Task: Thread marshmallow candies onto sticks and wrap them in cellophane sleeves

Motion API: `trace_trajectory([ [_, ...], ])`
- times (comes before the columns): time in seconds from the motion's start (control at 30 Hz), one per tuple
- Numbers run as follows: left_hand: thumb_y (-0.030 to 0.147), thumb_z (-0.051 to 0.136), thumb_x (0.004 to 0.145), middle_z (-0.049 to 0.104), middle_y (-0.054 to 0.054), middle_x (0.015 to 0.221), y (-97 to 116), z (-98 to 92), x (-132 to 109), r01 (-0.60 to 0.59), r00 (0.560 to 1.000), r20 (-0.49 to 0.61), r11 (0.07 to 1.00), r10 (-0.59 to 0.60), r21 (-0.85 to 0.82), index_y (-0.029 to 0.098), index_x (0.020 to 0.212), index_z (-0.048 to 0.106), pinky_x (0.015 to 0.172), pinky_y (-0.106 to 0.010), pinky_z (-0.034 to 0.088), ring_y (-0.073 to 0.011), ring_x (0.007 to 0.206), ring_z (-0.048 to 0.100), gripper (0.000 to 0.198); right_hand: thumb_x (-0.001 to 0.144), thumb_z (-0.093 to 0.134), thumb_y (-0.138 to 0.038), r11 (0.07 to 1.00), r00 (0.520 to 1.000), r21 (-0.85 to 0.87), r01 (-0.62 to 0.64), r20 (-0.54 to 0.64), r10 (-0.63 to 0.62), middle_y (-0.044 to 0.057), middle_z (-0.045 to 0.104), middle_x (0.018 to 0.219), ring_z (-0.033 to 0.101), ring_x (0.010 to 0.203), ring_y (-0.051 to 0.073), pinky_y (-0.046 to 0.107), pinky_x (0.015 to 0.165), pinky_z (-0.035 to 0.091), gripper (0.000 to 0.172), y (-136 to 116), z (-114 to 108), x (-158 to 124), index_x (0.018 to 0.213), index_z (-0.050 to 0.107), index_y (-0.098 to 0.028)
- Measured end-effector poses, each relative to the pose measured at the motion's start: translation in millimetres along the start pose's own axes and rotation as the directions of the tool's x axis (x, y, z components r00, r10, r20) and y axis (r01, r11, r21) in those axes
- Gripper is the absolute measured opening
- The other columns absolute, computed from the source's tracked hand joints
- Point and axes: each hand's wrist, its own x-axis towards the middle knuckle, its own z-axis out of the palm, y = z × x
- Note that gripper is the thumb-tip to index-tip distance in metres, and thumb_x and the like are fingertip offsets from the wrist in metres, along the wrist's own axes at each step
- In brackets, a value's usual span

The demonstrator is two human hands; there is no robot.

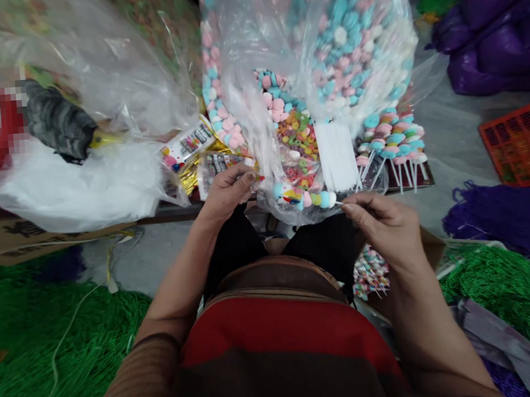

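Observation:
My right hand pinches the white stick of a marshmallow skewer, which lies sideways in front of me. Pink, blue, white and yellow pieces are threaded along it, and a printed patch shows over its left part. To the left, my left hand is closed with thumb and forefinger together. A small red and yellow bit shows at its fingertips, too small to name. Close by that hand are printed clear wrappers and gold twist ties. White sticks lie in a stack behind the skewer.
Behind stands a big clear bag of marshmallows, with ring candies before it. Finished-looking skewers are piled at the right, more in a box below. An orange crate, purple bags and green strands surround me.

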Motion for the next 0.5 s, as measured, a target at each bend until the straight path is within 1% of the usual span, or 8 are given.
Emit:
trace_trajectory([
  [0.1,0.060,0.082,0.076,0.043,0.007,0.050,-1,-1.5,-1,-0.013,1.000,0.000,0.999,0.013,0.044,0.022,0.076,0.071,0.039,-0.019,0.026,-0.0034,0.038,0.033,0.039,0.094,0.068,-0.038,0.997,0.998,-0.048,0.056,-0.015,-0.056,0.001,0.074,0.070,0.070,0.064,0.016,0.027,0.062,0.053,0.019,4,4,-1,0.090,0.077,-0.022],
  [0.23,0.058,0.083,0.074,0.042,0.008,0.049,0,0.3,-1,0.010,0.999,-0.043,1.000,-0.009,0.026,0.022,0.076,0.071,0.039,-0.020,0.025,-0.0034,0.037,0.032,0.038,0.096,0.066,-0.040,0.984,0.989,-0.102,0.144,-0.003,-0.145,0.003,0.076,0.072,0.072,0.066,0.016,0.026,0.062,0.053,0.023,13,8,0,0.090,0.078,-0.022],
  [0.3,0.057,0.085,0.073,0.041,0.008,0.048,1,2.9,-1,0.032,0.999,-0.044,0.999,-0.032,0.006,0.021,0.075,0.071,0.038,-0.020,0.023,-0.0034,0.036,0.032,0.039,0.096,0.064,-0.042,0.984,0.988,-0.090,0.153,0.022,-0.152,0.004,0.077,0.074,0.073,0.069,0.017,0.026,0.064,0.054,0.026,13,12,1,0.088,0.078,-0.022],
  [0.37,0.057,0.086,0.072,0.039,0.008,0.047,4,6.2,-2,0.045,0.998,-0.047,0.999,-0.046,-0.028,0.021,0.073,0.070,0.038,-0.020,0.022,-0.0032,0.036,0.030,0.039,0.096,0.064,-0.043,0.991,0.991,-0.037,0.126,0.047,-0.125,0.004,0.078,0.077,0.073,0.071,0.017,0.027,0.067,0.055,0.027,11,17,0,0.088,0.078,-0.022],
  [0.43,0.055,0.086,0.072,0.037,0.009,0.047,10,9.9,-3,0.042,0.998,-0.048,0.996,-0.046,-0.074,0.021,0.075,0.070,0.037,-0.020,0.023,-0.0029,0.036,0.028,0.038,0.093,0.067,-0.044,0.997,0.996,0.047,0.066,0.054,-0.069,0.004,0.078,0.080,0.071,0.072,0.017,0.027,0.069,0.055,0.025,8,22,-1,0.088,0.077,-0.021],
  [0.47,0.055,0.086,0.072,0.038,0.009,0.048,14,11.8,-4,0.042,0.998,-0.043,0.994,-0.046,-0.097,0.022,0.079,0.071,0.038,-0.020,0.026,-0.0033,0.036,0.030,0.037,0.091,0.069,-0.043,0.995,0.998,0.096,0.030,0.051,-0.035,0.003,0.077,0.081,0.070,0.072,0.016,0.027,0.069,0.055,0.023,7,25,-1,0.088,0.076,-0.021],
  [0.5,0.057,0.085,0.073,0.040,0.008,0.051,18,13.5,-4,0.041,0.998,-0.034,0.992,-0.046,-0.122,0.021,0.084,0.073,0.040,-0.020,0.031,-0.0044,0.039,0.035,0.039,0.089,0.072,-0.042,0.989,0.999,0.147,-0.008,0.045,0.001,0.003,0.077,0.080,0.069,0.071,0.016,0.027,0.069,0.054,0.022,6,28,-2,0.087,0.076,-0.021],
])
